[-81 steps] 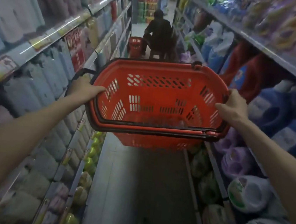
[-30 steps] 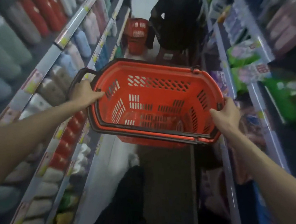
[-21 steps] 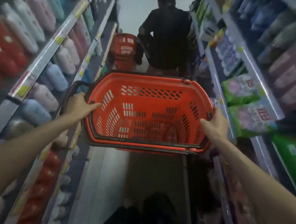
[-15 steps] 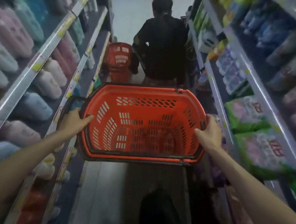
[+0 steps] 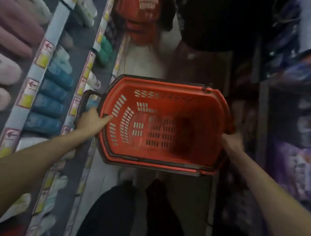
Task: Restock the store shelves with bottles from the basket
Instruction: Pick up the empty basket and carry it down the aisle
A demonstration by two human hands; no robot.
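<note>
Plainly, the basket (image 5: pixel 156 161) hangs level between both hands, and its inside looks empty. The left hand (image 5: pixel 92 121) grips the left rim, with the thumb hooked over the wall. The right hand (image 5: pixel 233 140) meets the right end, but it is too blurred to tell its hold. To set it down well, I judge it best to keep it level and clear of the left shelf (image 5: pixel 41 61) edge.

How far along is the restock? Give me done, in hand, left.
Done: the basket shows only its bare slotted floor, no bottles, and the left shelves look stocked. In hand: the left hand and right hand grip the basket's ends above the aisle. Left: probably a refill; a second basket sits ahead, contents not visible.
</note>
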